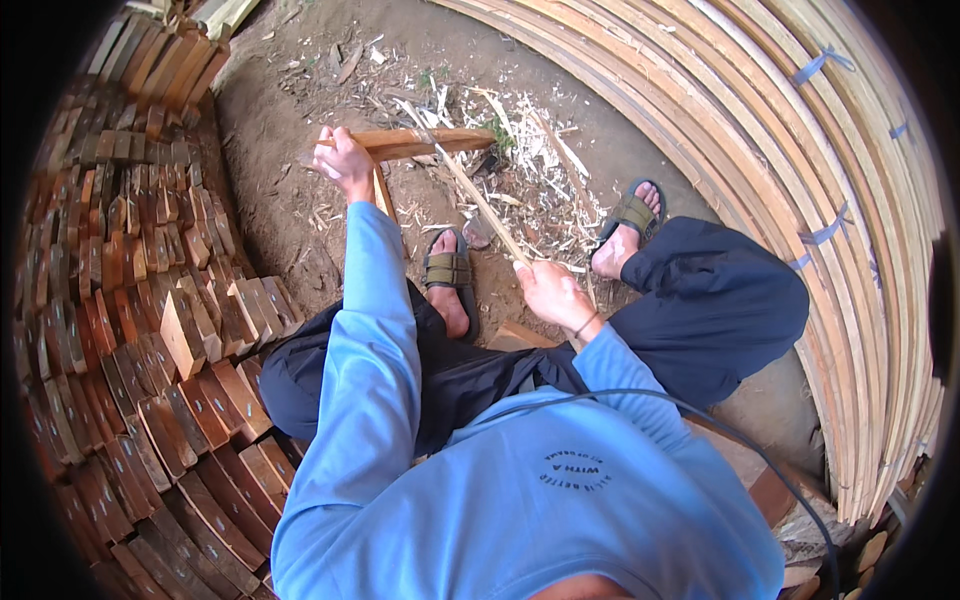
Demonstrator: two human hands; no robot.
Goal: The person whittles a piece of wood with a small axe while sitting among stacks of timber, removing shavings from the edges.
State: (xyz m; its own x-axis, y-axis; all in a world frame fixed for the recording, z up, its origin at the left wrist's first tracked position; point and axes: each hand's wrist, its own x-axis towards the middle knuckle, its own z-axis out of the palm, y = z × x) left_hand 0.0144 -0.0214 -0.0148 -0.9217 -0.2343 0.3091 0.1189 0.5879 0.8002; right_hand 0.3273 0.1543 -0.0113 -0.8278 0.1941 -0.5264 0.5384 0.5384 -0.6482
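Note:
My left hand, stretched out ahead, is closed round the left end of a flat reddish-brown wooden piece. That piece points to the right and tapers at its far end. In my right hand, nearer my lap, the fingers grip a long thin pale stick. The stick slants away to the upper left and crosses the brown piece near its middle; I cannot tell whether the two touch. Below my left hand, a narrow strip of wood runs down toward the ground, partly hidden by the sleeve.
Pale shavings lie scattered over bare soil between and beyond my sandalled feet. Stacked brown wood blocks rise on the left. Long curved-looking planks, tied with blue strips, line the right. A dark cable crosses my shirt.

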